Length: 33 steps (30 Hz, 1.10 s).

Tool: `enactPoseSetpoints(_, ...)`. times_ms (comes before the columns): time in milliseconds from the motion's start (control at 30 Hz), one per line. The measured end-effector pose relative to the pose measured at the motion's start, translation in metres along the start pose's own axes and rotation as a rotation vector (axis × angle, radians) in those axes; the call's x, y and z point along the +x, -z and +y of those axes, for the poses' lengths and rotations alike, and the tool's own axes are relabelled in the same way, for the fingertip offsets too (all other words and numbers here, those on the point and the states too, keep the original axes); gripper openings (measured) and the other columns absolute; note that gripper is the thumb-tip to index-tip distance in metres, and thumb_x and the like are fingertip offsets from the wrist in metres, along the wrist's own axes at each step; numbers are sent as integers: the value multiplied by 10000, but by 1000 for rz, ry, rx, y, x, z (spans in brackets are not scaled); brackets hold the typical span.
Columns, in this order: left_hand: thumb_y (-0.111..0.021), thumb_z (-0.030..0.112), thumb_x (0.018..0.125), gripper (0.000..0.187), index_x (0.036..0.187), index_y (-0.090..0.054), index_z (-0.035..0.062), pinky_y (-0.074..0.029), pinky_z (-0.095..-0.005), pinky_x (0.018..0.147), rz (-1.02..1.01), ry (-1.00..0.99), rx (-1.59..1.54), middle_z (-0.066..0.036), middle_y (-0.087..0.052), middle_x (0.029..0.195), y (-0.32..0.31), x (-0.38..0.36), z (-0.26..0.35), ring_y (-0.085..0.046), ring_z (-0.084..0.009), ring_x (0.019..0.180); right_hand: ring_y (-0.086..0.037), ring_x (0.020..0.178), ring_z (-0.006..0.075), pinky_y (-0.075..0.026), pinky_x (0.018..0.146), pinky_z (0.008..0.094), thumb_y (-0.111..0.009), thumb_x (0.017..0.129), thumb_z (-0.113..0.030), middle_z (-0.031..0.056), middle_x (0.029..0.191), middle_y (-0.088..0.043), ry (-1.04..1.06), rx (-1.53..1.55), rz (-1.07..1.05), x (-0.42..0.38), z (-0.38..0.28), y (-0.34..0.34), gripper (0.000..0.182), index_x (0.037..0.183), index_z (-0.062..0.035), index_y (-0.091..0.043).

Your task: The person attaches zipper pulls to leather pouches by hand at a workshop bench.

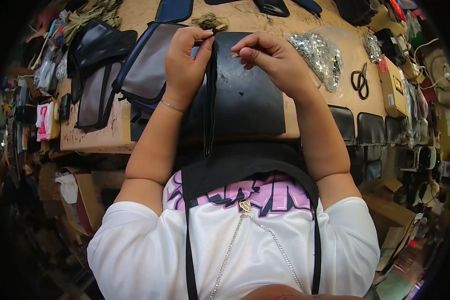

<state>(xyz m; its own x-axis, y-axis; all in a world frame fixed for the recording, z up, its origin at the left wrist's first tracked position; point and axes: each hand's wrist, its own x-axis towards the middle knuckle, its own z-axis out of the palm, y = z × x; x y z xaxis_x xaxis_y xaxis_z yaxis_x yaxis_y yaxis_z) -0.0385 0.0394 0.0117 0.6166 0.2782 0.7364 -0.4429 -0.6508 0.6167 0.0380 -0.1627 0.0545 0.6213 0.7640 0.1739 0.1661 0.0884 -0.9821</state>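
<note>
My left hand [189,62] pinches the top end of a long black zipper strip [210,105], which hangs down past the table's front edge. Between the thumb and fingers of my right hand [277,62] is a small silvery zipper slider [231,56], held a short way right of the strip and apart from it. Both hands are above a black flat sheet [257,100] on the table. Right of my right hand lies a clear plastic bag [317,57] full of small shiny metal pieces, which look like more sliders.
Grey and black fabric pieces [144,70] lie on the wooden table [377,107] at left. Black scissors [360,82] are at right, near a cardboard box [392,87]. A bundle of greenish strips [92,20] sits at the back left. Black panels [370,128] line the front right edge.
</note>
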Motion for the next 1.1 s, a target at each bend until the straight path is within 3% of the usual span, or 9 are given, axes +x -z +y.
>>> enactPoseSetpoints(167,-694,40,930,121,1041,-667,1,-515,-256,872,-40,-10,-29,-61,-694,1030,-1,0,-7,-656,-125,961,-628,823,85,-518,763,241,-693,949,-101,2,879,-689,-15,-62,28,4,-2,-3,124,1042,-38,-747)
enactPoseSetpoints(267,-697,40,895,118,1011,-685,24,-528,-310,834,-64,102,-122,-93,-707,978,-1,4,5,-681,-223,924,-632,827,90,-521,768,243,-697,942,-92,1,884,-692,16,-60,21,6,1,-5,145,1070,-34,-734)
enactPoseSetpoints(367,-689,22,926,122,1046,-678,-1,-515,-250,866,-85,52,-138,-56,-696,1022,-1,6,-2,-655,-123,958,-643,840,95,-528,783,248,-702,935,-86,8,910,-697,-16,62,23,8,0,-7,171,1096,-27,-714)
enactPoseSetpoints(467,-686,18,928,113,1039,-680,-3,-512,-246,867,-139,112,-167,-52,-693,1029,1,7,0,-651,-118,963,-637,906,91,-517,857,248,-717,934,-94,13,976,-683,-78,62,-45,7,-3,-4,232,1154,-30,-678)
enactPoseSetpoints(667,-673,35,952,137,1085,-651,8,-502,-234,862,-147,213,-235,-35,-682,1038,-4,6,2,-640,-97,957,-633,869,88,-517,811,241,-682,949,-74,22,966,-692,155,-133,78,4,1,-3,162,1103,-23,-691)
enactPoseSetpoints(867,-674,35,955,181,1128,-628,19,-491,-221,847,-139,213,-237,-16,-667,1018,-9,7,-4,-625,-83,933,-618,883,84,-509,831,240,-644,976,-69,14,954,-686,148,-60,19,4,2,5,158,1118,-23,-692)
enactPoseSetpoints(967,-676,34,954,193,1137,-617,22,-487,-221,853,-156,228,-232,-15,-658,1021,-8,9,-5,-617,-84,936,-618,884,86,-509,831,239,-672,964,-98,12,944,-687,45,124,61,4,5,3,164,1107,-21,-700)
enactPoseSetpoints(1100,-674,23,951,209,1148,-604,24,-485,-223,865,-194,184,-251,-20,-649,1041,-6,12,-11,-613,-88,952,-621,867,87,-512,816,239,-707,946,-131,12,936,-693,80,26,85,12,8,-1,181,1091,-23,-705)
